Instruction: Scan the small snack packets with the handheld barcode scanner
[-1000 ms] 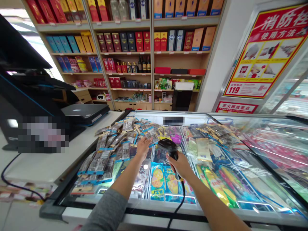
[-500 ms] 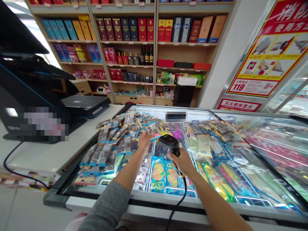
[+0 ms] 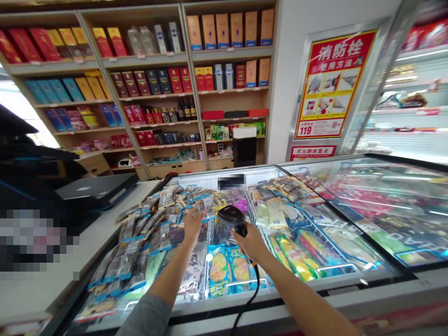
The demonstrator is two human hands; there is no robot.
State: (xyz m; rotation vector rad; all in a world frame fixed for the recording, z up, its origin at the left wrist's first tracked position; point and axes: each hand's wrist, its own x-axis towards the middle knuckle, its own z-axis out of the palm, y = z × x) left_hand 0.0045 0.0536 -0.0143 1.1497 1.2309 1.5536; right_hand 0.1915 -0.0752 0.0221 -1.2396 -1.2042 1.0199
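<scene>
"How would you handle this bit?"

"I'd hold the packet [image 3: 209,205] flat and steady, fingertips off any print, and tip the scanner [image 3: 231,215] squarely towards it. The clear wrap looks apt to glare, so a slight change of angle may help."

"Where are they, exactly?"

"The scanner's just right of centre, a little low in the frame, over the freezer [image 3: 203,303]. The packet's near it, to the left, at the edge of the pile [image 3: 122,259] that fills the left-centre."

"And the hands?"

"The right hand [image 3: 250,240] is wrapped round the scanner's handle, forearm slanting in from the lower right. The left hand [image 3: 192,224] reaches up from the lower left, fingers bent at the packet; I can't tell whether they pinch it or only touch."

"Anything to watch?"

"The cable [image 3: 258,280] hangs from the handle towards the bottom edge. Leave it slack, so it shouldn't tug."
</scene>
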